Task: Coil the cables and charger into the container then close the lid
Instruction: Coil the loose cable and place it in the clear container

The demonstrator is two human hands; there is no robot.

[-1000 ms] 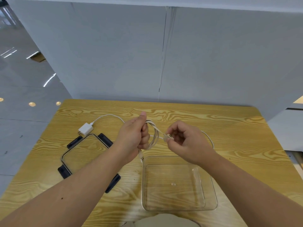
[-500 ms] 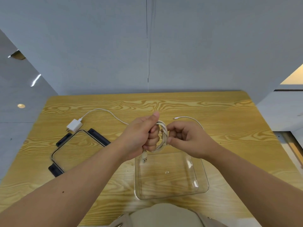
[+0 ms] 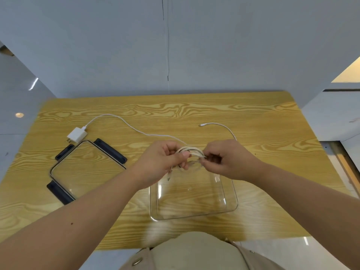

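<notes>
A cable coil point(image 3: 190, 152) is pinched between left hand point(image 3: 161, 162) and right hand point(image 3: 226, 160), fingers closed on it.
Next, it likely must be lowered into the empty container point(image 3: 231, 203).

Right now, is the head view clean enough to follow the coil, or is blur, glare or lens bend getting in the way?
Head view: the coiled cable is smeared between the left hand and right hand, so loops can't be counted; the clear container shows bright glints on its walls; the table edges bow from the wide lens; charger and lid read sharp.
</notes>
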